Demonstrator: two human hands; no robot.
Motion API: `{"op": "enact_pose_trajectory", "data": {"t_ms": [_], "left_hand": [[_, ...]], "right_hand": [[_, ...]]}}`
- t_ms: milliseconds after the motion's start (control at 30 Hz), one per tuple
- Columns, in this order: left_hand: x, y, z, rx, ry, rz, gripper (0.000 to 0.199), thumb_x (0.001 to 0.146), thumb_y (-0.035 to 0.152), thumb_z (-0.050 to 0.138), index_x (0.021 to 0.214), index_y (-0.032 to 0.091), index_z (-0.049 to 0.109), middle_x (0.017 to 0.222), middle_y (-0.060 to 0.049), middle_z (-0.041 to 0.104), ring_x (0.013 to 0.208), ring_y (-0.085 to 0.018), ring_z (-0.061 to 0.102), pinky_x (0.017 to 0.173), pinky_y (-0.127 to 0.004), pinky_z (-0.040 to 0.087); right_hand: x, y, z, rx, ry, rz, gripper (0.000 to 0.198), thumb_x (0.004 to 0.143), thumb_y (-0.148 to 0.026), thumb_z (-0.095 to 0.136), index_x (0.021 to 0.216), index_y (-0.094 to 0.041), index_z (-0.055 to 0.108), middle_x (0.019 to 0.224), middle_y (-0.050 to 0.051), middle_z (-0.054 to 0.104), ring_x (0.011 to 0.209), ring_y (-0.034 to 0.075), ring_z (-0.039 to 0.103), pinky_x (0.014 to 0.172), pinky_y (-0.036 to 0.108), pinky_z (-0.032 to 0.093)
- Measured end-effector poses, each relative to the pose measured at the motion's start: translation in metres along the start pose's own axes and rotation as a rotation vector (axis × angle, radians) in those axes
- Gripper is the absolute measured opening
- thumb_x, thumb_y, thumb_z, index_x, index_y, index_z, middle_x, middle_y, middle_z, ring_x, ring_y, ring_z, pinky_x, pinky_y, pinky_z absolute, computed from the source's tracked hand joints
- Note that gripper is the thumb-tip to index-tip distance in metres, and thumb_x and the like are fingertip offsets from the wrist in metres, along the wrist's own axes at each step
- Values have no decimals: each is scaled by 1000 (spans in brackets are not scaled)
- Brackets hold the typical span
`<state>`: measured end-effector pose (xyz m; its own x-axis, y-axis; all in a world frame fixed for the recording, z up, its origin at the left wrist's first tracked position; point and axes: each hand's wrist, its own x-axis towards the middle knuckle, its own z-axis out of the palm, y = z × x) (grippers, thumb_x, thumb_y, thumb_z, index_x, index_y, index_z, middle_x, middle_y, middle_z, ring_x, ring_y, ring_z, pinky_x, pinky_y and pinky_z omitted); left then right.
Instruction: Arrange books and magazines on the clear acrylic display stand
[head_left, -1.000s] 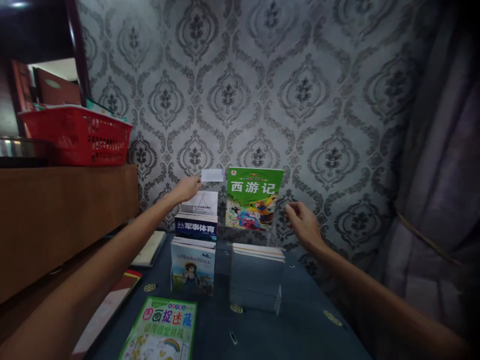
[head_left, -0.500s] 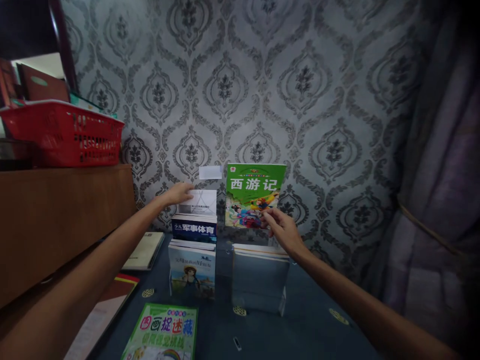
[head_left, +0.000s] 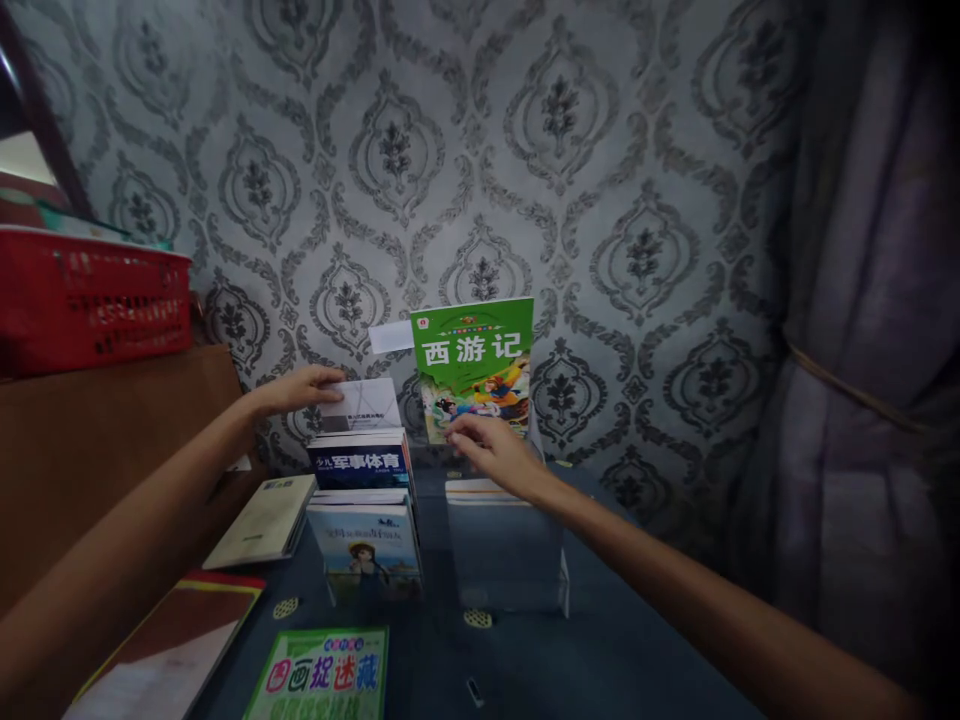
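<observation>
My left hand [head_left: 315, 388] has its fingers at the upper left corner of a grey-and-white book [head_left: 367, 403], which stands at the back of the left book row. Before it stand a dark blue book [head_left: 360, 462] and a pale book with a hatted figure [head_left: 367, 552]. My right hand [head_left: 487, 448], fingers loosely bent and apart, is before the lower part of an upright green picture book [head_left: 474, 345]. Below that hand, plain-backed books [head_left: 502, 550] stand in a clear holder [head_left: 565, 585].
A green activity book [head_left: 322, 675] lies in front on the dark blue table [head_left: 585, 660]. Left are a cream book [head_left: 262, 520], a red-and-white folder [head_left: 172, 640] and a red basket [head_left: 97, 300] on a wooden cabinet [head_left: 112, 430]. A curtain [head_left: 847, 350] hangs at right.
The view has turned to the right. My right hand has moved left across the front of the green book. My left hand stays by the corner of the grey-and-white book.
</observation>
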<state>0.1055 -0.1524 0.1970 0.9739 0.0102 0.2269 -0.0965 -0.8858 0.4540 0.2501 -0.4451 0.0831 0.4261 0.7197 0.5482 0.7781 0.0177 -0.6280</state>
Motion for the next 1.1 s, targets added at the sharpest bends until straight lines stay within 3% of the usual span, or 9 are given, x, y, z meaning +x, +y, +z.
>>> {"op": "enact_pose_trajectory", "data": {"t_ms": [200, 333, 500, 633, 733, 900, 1100], "left_hand": [[-8, 19, 1, -15, -19, -34, 27, 72, 44, 71, 75, 18, 70, 71, 0, 65, 68, -17, 57, 62, -22, 43], [-13, 21, 5, -62, 9, -74, 29, 69, 45, 74, 77, 18, 72, 73, 0, 68, 69, -16, 58, 62, -22, 45], [-20, -2, 20, -301, 195, -165, 38, 58, 47, 82, 78, 17, 71, 71, 0, 68, 65, -14, 59, 59, -22, 48], [-20, -24, 32, -557, 325, -226, 45, 51, 43, 88, 81, 16, 67, 76, -2, 69, 67, -15, 63, 62, -24, 54], [-17, -32, 37, -665, 372, -224, 42, 53, 37, 90, 81, 16, 66, 80, -2, 71, 72, -16, 66, 69, -27, 57], [-17, -34, 45, -710, 303, -264, 39, 64, 38, 84, 93, 16, 69, 90, -6, 76, 85, -21, 71, 79, -33, 59], [-26, -42, 57, -688, 225, -299, 54, 60, 54, 84, 94, 14, 73, 92, -10, 77, 86, -25, 71, 81, -35, 57]], "right_hand": [[40, -3, 28, -32, -126, -8, 21, 82, -14, 56, 100, -15, 68, 96, 6, 71, 90, 20, 63, 80, 29, 49], [55, 3, 43, 25, -196, 46, 14, 80, -13, 60, 92, -16, 67, 88, 5, 71, 83, 18, 64, 69, 24, 51], [61, 15, 49, 96, -200, 183, 22, 81, -12, 56, 102, -17, 61, 88, 5, 68, 74, 15, 63, 52, 19, 48], [61, 19, 48, 151, -265, 231, 22, 79, -7, 55, 97, -16, 64, 80, 4, 68, 69, 14, 63, 54, 19, 47], [59, 21, 49, 192, -371, 228, 16, 76, -6, 56, 81, -15, 68, 70, 1, 67, 68, 13, 63, 60, 20, 49], [60, 21, 53, 209, -493, 219, 17, 68, -3, 59, 70, -16, 69, 61, -3, 65, 65, 13, 62, 63, 21, 48], [62, 18, 54, 228, -555, 249, 21, 65, -4, 57, 75, -17, 70, 66, -2, 69, 64, 12, 63, 54, 18, 43]]}}
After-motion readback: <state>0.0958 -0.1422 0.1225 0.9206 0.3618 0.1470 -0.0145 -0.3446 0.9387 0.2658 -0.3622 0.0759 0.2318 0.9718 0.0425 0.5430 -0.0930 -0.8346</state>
